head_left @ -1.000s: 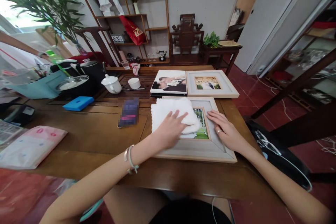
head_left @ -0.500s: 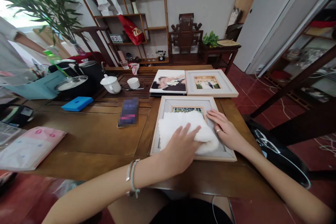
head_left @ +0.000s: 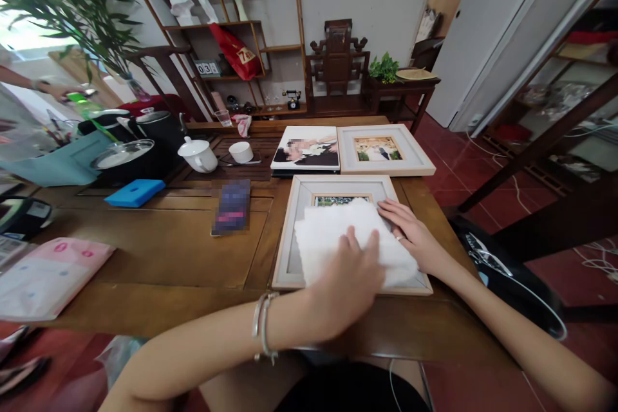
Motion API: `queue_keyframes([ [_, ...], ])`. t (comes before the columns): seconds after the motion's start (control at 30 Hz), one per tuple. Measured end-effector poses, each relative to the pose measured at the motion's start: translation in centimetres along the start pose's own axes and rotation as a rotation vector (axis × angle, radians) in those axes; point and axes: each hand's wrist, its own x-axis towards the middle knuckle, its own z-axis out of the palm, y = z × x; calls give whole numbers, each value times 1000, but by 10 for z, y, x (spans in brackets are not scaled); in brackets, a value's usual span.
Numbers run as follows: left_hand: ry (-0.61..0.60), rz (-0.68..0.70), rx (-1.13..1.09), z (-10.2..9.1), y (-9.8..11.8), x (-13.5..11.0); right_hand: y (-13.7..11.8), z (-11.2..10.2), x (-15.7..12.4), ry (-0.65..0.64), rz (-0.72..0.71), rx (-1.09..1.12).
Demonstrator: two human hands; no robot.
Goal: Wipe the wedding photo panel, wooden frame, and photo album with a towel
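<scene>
A picture frame (head_left: 284, 244) with a pale wooden rim and a grey-white mount lies flat at the table's near edge. Over its lower middle is spread a white cloth (head_left: 321, 238), leaving only the top of the small inset photo (head_left: 333, 200) visible. My left hand (head_left: 345, 290), somewhat blurred, presses down on the cloth with its fingers bent into it. Along the frame's right side rests my right hand (head_left: 410, 232), fingers stretched out and lying flat beside the cloth, a ring on one finger.
Behind the frame lie another framed photo (head_left: 420, 153) and a photo album (head_left: 305, 149). A blurred-out dark packet (head_left: 232, 207), blue block (head_left: 135, 193), white lidded teapot (head_left: 199, 156) and white cup (head_left: 240, 152) stand leftward. A pink-white package (head_left: 53, 277) lies far left.
My left hand has slid a little to the right with the cloth, uncovering more of the frame's left side. My right hand stays at the right side. Another person's arm at far left has shifted.
</scene>
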Motion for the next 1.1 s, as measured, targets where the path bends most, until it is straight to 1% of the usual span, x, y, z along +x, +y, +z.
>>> queue_keyframes([
  [0.07,62,91,0,-12,19,-11,0,-1,0,-8,4,6],
  [0.13,107,163,-2,-22,31,-19,0,-2,0,-12,6,6],
  [0.2,129,193,-4,-26,35,-23,0,-3,0,-15,6,3],
  [0.27,132,169,-7,-24,31,-25,-1,-4,1,-19,7,-1],
  [0.4,71,65,-11,-10,11,-24,-1,-3,1,-18,13,-16],
  [0.53,-52,12,-11,0,-14,-27,-1,-1,0,-3,-6,-24],
  [0.63,-108,-112,25,9,-36,-31,-1,0,-1,13,-14,-21],
  [0.7,-102,-181,45,19,-54,-32,0,1,-1,14,-13,-16],
  [0.8,-48,-242,57,34,-86,-28,1,1,-1,15,-7,-8],
  [0.87,7,-254,58,42,-107,-23,2,1,-2,18,-12,-2],
  [0.93,51,-243,46,47,-122,-18,2,1,-1,19,-18,7],
  [1.0,53,-210,21,49,-128,-14,2,1,-1,19,-17,15],
  [1.03,39,-190,6,48,-126,-13,2,1,-1,18,-13,17],
  [1.1,-13,-146,-29,45,-116,-14,1,1,-1,13,-5,12],
])
